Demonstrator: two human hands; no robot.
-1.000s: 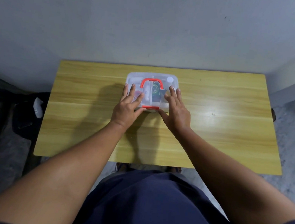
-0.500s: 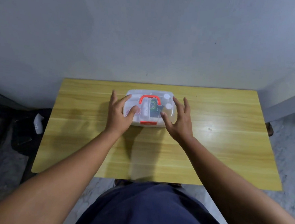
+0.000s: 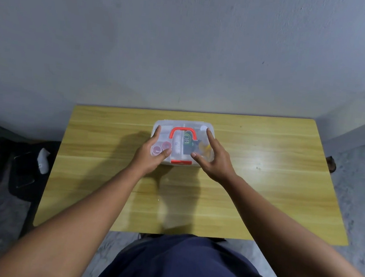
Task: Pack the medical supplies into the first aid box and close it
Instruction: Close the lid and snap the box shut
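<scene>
The clear plastic first aid box [image 3: 184, 124] sits on the wooden table [image 3: 261, 189], near its back edge. Its lid is down, with a red handle [image 3: 183, 129] flat on top and a red latch [image 3: 181, 162] at the front. Through the lid I see pink caps [image 3: 165, 145], a white tube [image 3: 176, 145], a dark green packet [image 3: 187, 144] and something yellow [image 3: 205, 147]. My left hand [image 3: 151, 155] clasps the box's left end, thumb on the lid. My right hand [image 3: 216, 161] clasps the right end, with the index finger along the edge.
A grey wall rises right behind the table. On the floor to the left lies a dark bag with a white object [image 3: 42, 161] on it. A dark object [image 3: 331, 163] sits on the floor past the table's right edge.
Both hands have slid from lying flat on the lid out to the box's two ends. My view has tilted up, so the table appears lower in the frame.
</scene>
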